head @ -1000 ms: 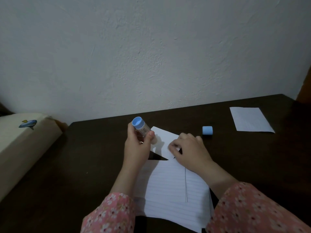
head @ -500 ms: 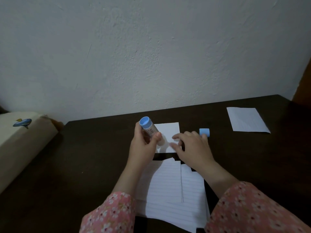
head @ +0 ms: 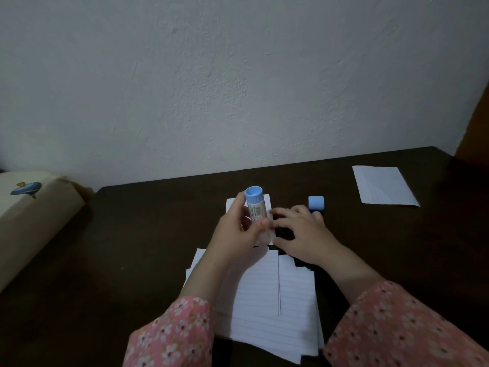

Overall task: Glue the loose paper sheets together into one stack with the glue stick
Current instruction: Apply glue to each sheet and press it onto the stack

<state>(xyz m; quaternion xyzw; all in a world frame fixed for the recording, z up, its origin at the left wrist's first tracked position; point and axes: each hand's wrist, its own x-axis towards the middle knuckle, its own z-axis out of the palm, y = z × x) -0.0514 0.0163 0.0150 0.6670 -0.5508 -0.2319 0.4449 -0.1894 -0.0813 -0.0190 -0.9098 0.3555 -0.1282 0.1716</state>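
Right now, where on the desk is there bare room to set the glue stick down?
Bare dark table lies left of the lined sheets, toward the cushion; more lies between the blue cap and the far sheet. The centre is crowded by both hands and paper.

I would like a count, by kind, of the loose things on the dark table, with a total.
Glue stick tube with blue end: 1
Blue cap, off the tube: 1
Separate paper groups: 3 (small white sheet, lined pile, far lined sheet)
Total: 5
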